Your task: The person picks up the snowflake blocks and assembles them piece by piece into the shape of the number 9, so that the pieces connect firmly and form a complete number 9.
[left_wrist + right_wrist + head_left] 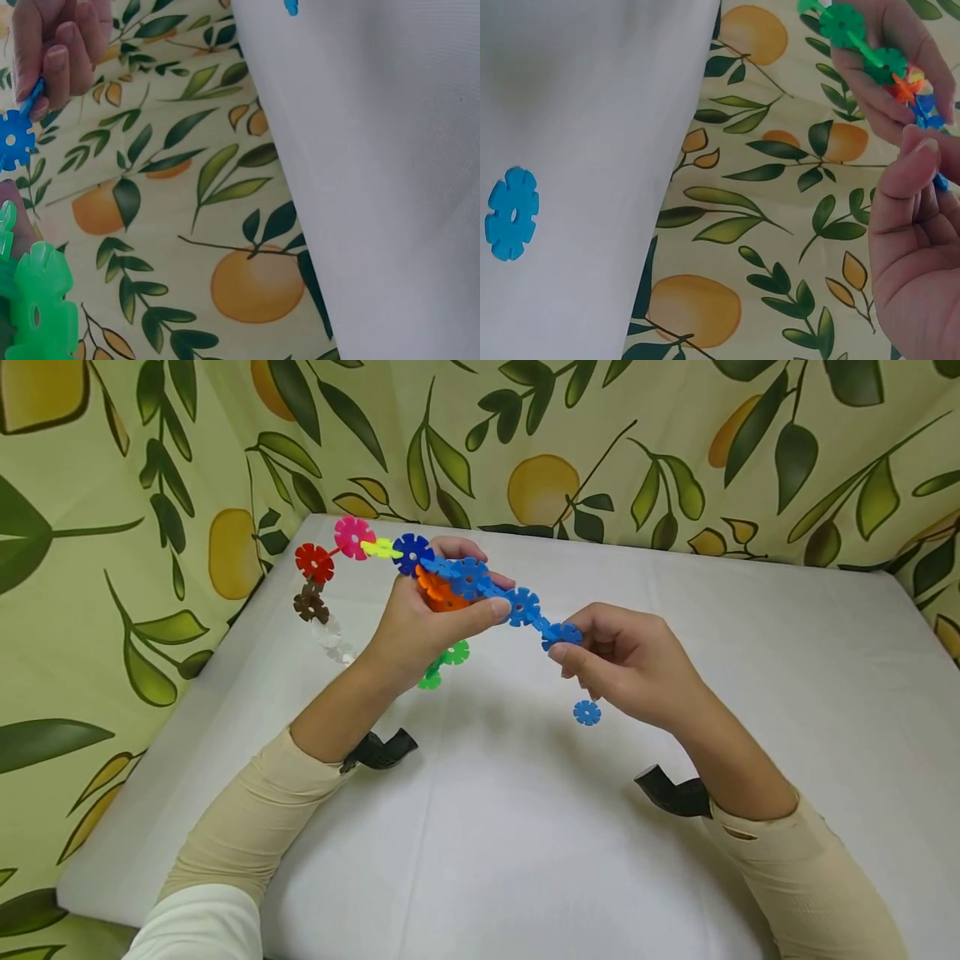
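Observation:
A chain of interlocking plastic snowflake discs hangs above the table between the hands. My left hand grips its middle, thumb lying against the blue discs, beside orange discs. My right hand pinches the blue disc at the chain's right end between thumb and fingers. Green discs hang below the left palm. From a dark blue disc the chain runs left through yellow, pink, red, brown and whitish discs. The left forearm partly hides the whitish end.
One loose blue disc lies on the white tabletop, below the right hand. Leaf-and-fruit patterned fabric hangs behind the table and along its left side. A black mount sticks out from each wrist.

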{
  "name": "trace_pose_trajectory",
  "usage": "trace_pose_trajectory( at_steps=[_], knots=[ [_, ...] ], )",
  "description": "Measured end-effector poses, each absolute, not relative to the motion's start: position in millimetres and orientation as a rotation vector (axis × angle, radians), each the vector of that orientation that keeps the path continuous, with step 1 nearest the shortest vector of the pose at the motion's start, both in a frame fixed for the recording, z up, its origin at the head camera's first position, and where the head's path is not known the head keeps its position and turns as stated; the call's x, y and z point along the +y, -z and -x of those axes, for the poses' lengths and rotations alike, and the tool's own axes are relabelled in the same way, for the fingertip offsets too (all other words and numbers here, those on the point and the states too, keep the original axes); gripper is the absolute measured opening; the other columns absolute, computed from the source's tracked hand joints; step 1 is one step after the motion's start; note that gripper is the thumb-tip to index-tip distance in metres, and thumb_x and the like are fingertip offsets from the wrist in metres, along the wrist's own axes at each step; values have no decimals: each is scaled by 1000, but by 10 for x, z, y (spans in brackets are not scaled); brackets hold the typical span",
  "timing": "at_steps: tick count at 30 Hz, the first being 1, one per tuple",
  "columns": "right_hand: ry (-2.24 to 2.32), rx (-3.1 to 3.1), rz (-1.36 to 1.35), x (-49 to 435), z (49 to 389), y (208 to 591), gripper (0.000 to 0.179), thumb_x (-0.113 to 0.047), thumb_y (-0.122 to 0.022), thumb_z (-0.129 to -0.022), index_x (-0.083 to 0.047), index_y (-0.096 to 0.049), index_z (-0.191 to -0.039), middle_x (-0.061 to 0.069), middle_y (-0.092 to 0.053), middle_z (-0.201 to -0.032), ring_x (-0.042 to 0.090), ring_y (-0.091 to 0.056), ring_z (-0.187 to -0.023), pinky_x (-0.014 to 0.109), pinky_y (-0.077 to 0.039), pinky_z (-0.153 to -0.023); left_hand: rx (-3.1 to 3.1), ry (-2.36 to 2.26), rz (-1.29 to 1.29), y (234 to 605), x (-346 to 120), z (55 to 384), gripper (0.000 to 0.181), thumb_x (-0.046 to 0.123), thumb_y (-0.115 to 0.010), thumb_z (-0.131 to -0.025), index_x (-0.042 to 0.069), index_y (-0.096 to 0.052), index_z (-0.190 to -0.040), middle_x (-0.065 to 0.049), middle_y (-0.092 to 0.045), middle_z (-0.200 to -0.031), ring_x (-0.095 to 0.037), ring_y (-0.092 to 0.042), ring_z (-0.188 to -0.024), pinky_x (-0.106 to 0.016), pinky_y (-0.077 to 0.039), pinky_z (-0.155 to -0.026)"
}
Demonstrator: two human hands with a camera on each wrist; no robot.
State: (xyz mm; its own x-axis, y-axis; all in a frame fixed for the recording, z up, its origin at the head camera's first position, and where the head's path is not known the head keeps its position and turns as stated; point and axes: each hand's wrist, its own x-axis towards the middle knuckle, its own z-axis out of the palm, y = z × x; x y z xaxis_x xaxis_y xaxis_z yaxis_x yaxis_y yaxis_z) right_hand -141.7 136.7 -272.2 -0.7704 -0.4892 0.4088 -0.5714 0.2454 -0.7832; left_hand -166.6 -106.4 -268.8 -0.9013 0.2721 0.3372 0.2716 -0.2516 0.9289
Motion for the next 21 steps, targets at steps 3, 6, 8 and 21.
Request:
trace_pose_trajectory(
  at_steps=[3,6,8,21],
  knots=[
    [-1570,-2477,-1043,1395,1461,2731,13,7,-71,-89,1,-66,-98,5,-65,-77,19,-57,-56,25,-51,-51,1928,-2382,-683,2683,-1076,1675,41,-8,-71,-87,6,-50,-120,-17,-70,-113,-34,-68,-104,-44,-56,-89],
    [-1440,-2651,-1026,1446,1508,2741,14,-1,-75,-89,-3,-66,-100,3,-65,-81,18,-60,-66,26,-53,-57,1914,-2393,-655,2681,-1089,1691,41,-8,-71,-87,6,-51,-120,-18,-70,-112,-34,-69,-103,-43,-56,-87],
    [-1274,-2817,-1023,1485,1539,2749,15,-7,-76,-90,-7,-67,-102,1,-65,-84,18,-60,-72,28,-53,-61,1899,-2402,-644,2682,-1096,1700,40,-8,-71,-87,6,-51,-119,-19,-70,-112,-35,-69,-102,-44,-57,-86],
    [-459,-3531,-914,1515,1672,2919,24,-15,-81,-86,-13,-70,-106,2,-62,-93,22,-57,-89,35,-53,-74,1851,-2420,-572,2652,-1115,1717,43,-8,-71,-87,5,-50,-121,-21,-69,-113,-35,-70,-99,-44,-57,-83]
  ],
)
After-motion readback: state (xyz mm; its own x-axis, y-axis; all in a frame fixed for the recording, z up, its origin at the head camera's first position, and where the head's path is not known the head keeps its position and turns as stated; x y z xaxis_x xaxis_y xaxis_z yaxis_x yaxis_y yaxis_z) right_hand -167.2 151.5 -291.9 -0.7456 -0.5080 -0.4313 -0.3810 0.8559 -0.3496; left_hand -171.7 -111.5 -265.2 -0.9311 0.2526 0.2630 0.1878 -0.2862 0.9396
